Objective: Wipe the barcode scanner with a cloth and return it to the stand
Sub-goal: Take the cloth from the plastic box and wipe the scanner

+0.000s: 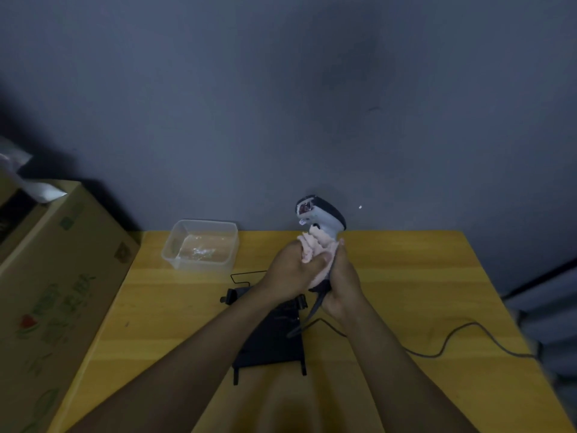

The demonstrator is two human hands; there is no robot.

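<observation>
A grey and black barcode scanner (pixel 321 214) is held upright above the yellow table (pixel 406 276), its head pointing left. My right hand (pixel 342 282) grips the lower handle, where the dark cable (pixel 452 339) leaves and runs off to the right. My left hand (pixel 290 270) presses a pale pink cloth (pixel 312 248) against the handle just below the trigger. The black stand (pixel 274 342) lies on the table under my forearms, partly hidden by them.
A clear plastic tub (pixel 199 245) with some liquid sits at the table's back left. A large cardboard box (pixel 56 292) stands against the table's left side. A dark grey wall lies behind the table.
</observation>
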